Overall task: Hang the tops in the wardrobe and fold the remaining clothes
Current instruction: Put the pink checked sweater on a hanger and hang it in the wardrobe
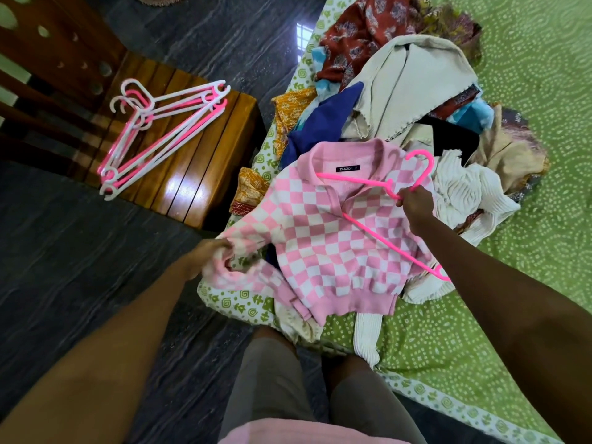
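top: pink checked sweater point(323, 238), flat on bed point(480, 315), frame centre
hanger point(378, 200): lies over collar, not inside yet
R hand point(416, 203): fingers curled round hanger neck
L hand point(211, 254): pinching sleeve cuff
risk: hanger arm may snag knit/collar; sleeve tug could drag sweater off bed edge

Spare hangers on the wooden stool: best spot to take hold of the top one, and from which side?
Probably the hook end of the spare hangers, coming from above at the stool's far-left side. The hooks fan apart there, so a grip can single one out; the arms lie stacked flat and tangled toward the near edge.
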{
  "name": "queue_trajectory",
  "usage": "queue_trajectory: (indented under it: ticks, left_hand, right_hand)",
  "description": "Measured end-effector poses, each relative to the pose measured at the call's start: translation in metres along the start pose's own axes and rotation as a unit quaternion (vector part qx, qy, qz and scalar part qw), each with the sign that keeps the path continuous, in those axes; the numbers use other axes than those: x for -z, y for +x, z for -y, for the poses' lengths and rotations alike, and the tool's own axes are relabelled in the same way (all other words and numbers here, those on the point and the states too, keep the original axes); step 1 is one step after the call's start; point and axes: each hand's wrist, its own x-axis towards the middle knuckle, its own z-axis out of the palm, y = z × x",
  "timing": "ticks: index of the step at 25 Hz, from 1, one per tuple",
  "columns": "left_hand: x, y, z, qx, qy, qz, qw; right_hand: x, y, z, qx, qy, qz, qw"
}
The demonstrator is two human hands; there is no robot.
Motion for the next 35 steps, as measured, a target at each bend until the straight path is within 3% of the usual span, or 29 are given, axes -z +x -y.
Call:
queue_trajectory:
  ticks: [1,3,6,7,8,11,13,15,17,20,22,25,29,32,35]
  left_hand:
    - [0.004,-0.001,0.005,0.002,0.001,-0.003,1.0]
    - [0.013,0.001,0.013,0.031,0.207,0.013,0.978]
    - [0.019,0.005,0.005,0.083,0.516,0.024,0.852]
    - [0.016,0.008,0.0,0.067,0.571,-0.009,0.818]
    - [0.012,0.013,-0.004,0.034,0.583,-0.039,0.81]
    - [-0.011,0.028,-0.021,-0.061,0.471,-0.074,0.877]
    - [-0.035,0.036,-0.038,-0.138,0.401,-0.096,0.901]
    - [-0.067,0.039,-0.068,-0.215,0.331,-0.112,0.912]
    - [-0.1,0.038,-0.107,-0.279,0.305,-0.148,0.898]
    - [-0.138,0.046,-0.162,-0.255,0.298,-0.211,0.896]
    - [-0.151,0.053,-0.183,-0.194,0.322,-0.215,0.901]
    - [-0.15,0.06,-0.187,-0.181,0.33,-0.214,0.902]
    - [-0.14,0.056,-0.17,-0.277,0.219,-0.209,0.912]
    - [-0.153,0.037,-0.16,-0.371,0.154,-0.173,0.899]
    - [-0.158,0.027,-0.156,-0.354,0.094,-0.178,0.913]
  right_hand:
    - [-0.001,0.001,-0.001,0.0,0.001,0.001,1.0]
    - [-0.002,0.004,-0.004,-0.001,0.007,0.002,1.0]
    - [-0.007,0.007,-0.006,0.002,-0.002,0.013,1.0]
    - [-0.008,0.007,-0.005,0.008,-0.008,0.019,1.0]
    - [-0.01,0.007,-0.003,0.019,-0.012,0.025,0.999]
    - [-0.02,0.006,0.006,0.049,-0.037,0.032,0.998]
    - [-0.028,0.007,0.01,0.067,-0.069,0.014,0.995]
    - [-0.037,0.009,0.013,0.076,-0.084,-0.007,0.994]
    - [-0.042,0.009,0.016,0.08,-0.081,-0.001,0.994]
    - [-0.04,0.009,0.021,0.093,-0.086,0.019,0.992]
    - [-0.036,0.013,0.023,0.109,-0.092,0.028,0.989]
    - [-0.035,0.02,0.026,0.132,-0.103,0.035,0.985]
    - [-0.038,0.021,0.04,0.16,-0.1,0.067,0.98]
    - [-0.064,0.005,0.066,0.21,-0.118,0.152,0.959]
    - [-0.085,-0.006,0.085,0.193,-0.045,0.203,0.959]
